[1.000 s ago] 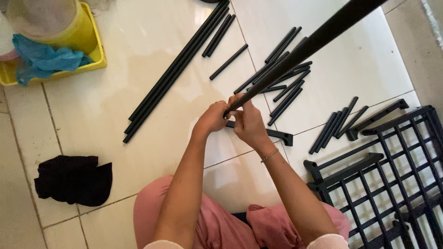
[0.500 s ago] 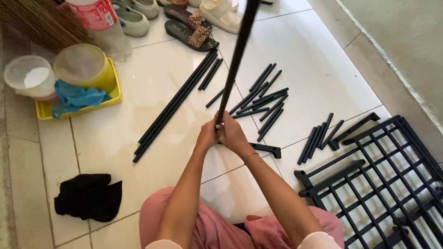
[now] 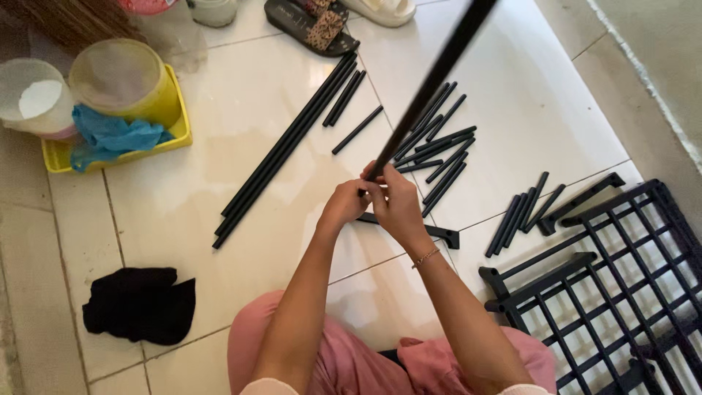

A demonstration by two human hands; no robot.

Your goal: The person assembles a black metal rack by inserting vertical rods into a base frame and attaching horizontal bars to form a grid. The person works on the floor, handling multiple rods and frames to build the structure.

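- The left hand point(image 3: 342, 205) and right hand point(image 3: 395, 201) meet above the tiled floor point(image 3: 512, 95), fingers of both closed around the lower end of a long black tube point(image 3: 431, 80) that slants up and away, out of the top of the view.
- The grip sits only at the tube's bottom end — the free top could swing and knock the short black rods point(image 3: 439, 150) lying just beyond.
- A black bracket point(image 3: 439, 232) lies directly under the hands; a slipped tube would likely strike it.
- The black grid panel point(image 3: 621, 292) rests near the right arm — an elbow could catch it.
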